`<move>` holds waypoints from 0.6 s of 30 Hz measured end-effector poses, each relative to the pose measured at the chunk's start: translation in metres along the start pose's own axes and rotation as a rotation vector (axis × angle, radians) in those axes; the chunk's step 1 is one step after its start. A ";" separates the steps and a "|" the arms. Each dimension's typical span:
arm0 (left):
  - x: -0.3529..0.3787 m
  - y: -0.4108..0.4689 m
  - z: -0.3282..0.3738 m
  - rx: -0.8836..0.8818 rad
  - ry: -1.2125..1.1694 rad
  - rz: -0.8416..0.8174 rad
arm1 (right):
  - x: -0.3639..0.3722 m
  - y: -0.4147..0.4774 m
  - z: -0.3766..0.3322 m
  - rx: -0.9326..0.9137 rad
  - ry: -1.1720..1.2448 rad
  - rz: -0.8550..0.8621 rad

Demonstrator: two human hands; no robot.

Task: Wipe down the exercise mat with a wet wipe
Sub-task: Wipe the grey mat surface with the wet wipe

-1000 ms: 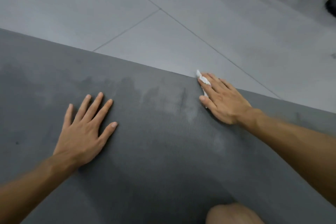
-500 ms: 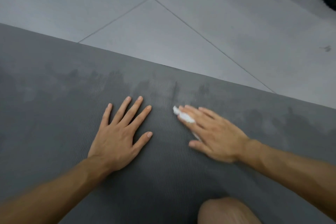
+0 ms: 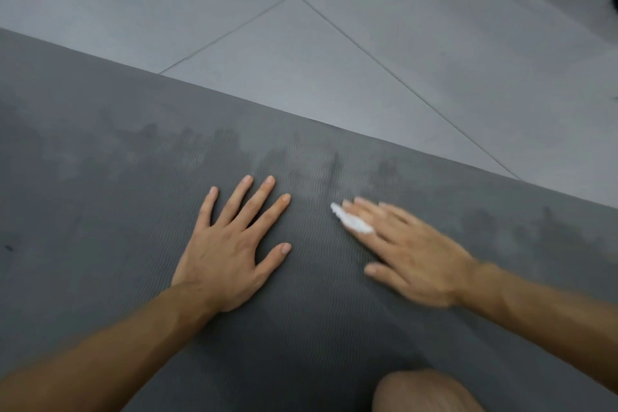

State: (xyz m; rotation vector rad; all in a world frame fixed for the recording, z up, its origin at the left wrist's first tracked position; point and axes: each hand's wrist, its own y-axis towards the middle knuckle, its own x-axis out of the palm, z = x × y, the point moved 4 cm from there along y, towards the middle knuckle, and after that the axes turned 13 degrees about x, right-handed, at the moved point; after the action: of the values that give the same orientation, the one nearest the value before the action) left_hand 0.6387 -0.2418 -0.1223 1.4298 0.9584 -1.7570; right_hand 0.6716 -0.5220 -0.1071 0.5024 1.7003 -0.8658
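Note:
A dark grey ribbed exercise mat [image 3: 100, 184] fills the lower part of the view, with darker damp streaks along its far edge. My left hand [image 3: 230, 244] lies flat on the mat, fingers spread and straight. My right hand [image 3: 408, 251] lies flat to its right, blurred, with straight fingers pressing a small white wet wipe [image 3: 352, 221] onto the mat. Most of the wipe is hidden under the fingers; only a crumpled strip shows beside the index finger.
Beyond the mat's far edge lies a grey tiled floor [image 3: 334, 53] with thin joints. A dark object [image 3: 614, 2] sits at the right border. My bare knee [image 3: 424, 393] rests on the mat at the bottom.
My right hand has slid the wipe from the mat's far edge back toward me, ending close to my left hand. The view has shifted left, and the left hand stays flat.

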 end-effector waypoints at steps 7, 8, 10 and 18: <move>0.000 0.000 0.000 -0.002 0.015 0.001 | 0.022 -0.037 -0.019 -0.275 -0.059 -0.063; 0.000 0.000 0.000 -0.002 0.015 0.000 | 0.021 -0.033 -0.011 -0.252 -0.072 -0.059; 0.000 0.001 0.000 -0.003 0.011 0.000 | 0.013 -0.020 0.012 -0.118 -0.062 -0.023; 0.000 0.001 0.001 0.000 0.008 -0.006 | -0.024 0.022 0.113 0.317 0.044 0.047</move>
State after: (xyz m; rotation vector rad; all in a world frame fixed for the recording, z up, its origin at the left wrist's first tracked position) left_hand 0.6393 -0.2435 -0.1220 1.4361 0.9675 -1.7575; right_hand 0.7667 -0.5914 -0.1049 0.7767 1.5900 -1.1038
